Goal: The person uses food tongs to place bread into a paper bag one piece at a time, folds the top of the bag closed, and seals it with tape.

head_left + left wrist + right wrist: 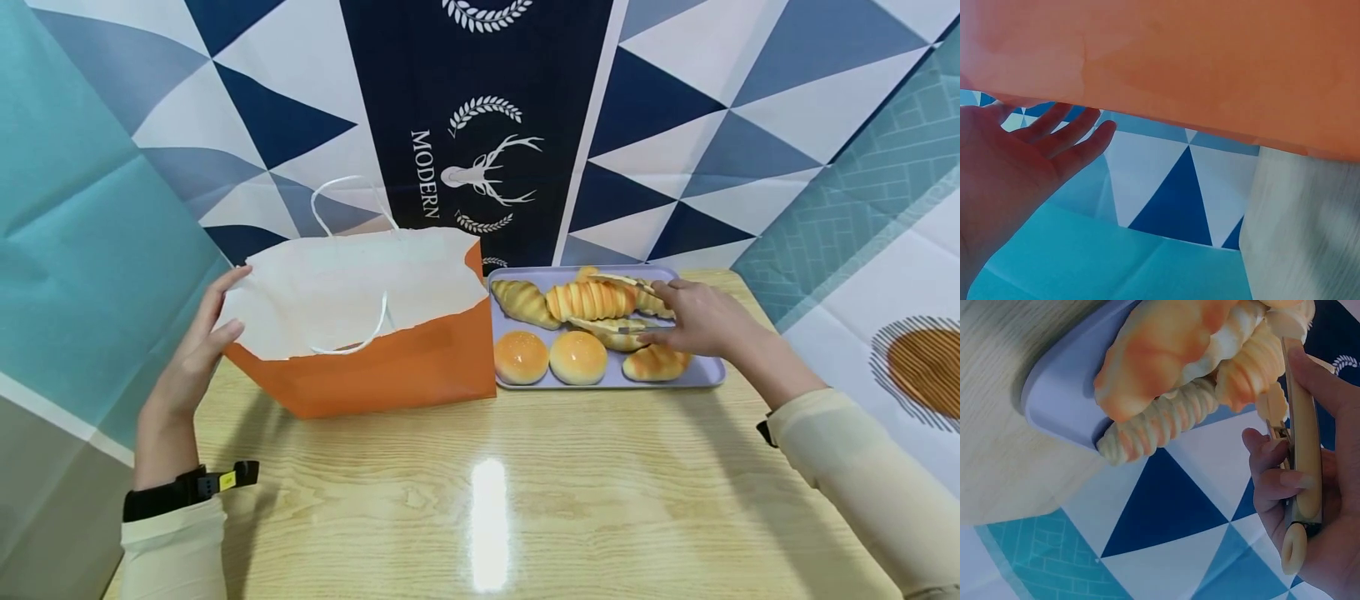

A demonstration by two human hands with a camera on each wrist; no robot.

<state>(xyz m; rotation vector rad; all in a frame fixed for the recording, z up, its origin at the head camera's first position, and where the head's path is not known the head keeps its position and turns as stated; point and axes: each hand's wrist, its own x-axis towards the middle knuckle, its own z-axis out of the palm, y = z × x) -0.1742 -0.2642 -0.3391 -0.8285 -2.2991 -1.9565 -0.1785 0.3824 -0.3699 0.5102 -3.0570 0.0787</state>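
Observation:
An orange paper bag (pixel 397 362) with a white inside and white handles stands with its mouth open, tilted toward me. My left hand (pixel 187 358) touches its left edge, fingers spread and fairly straight, as the left wrist view also shows along the orange side (pixel 1210 69). My right hand (pixel 701 317) grips cream-coloured tongs (pixel 1304 444) by their handles. The spread arms of the tongs lie on either side of a ribbed yellow-orange bread roll (pixel 588 300) on the lilac tray (pixel 600 386).
Two round buns (pixel 521 357), an orange-brown bread (pixel 656 363) and a greenish-brown croissant (pixel 521 302) lie on the tray with several other breads. The tray stands right beside the bag on a wooden table (pixel 375 483). Patterned cloth (pixel 667 125) hangs behind.

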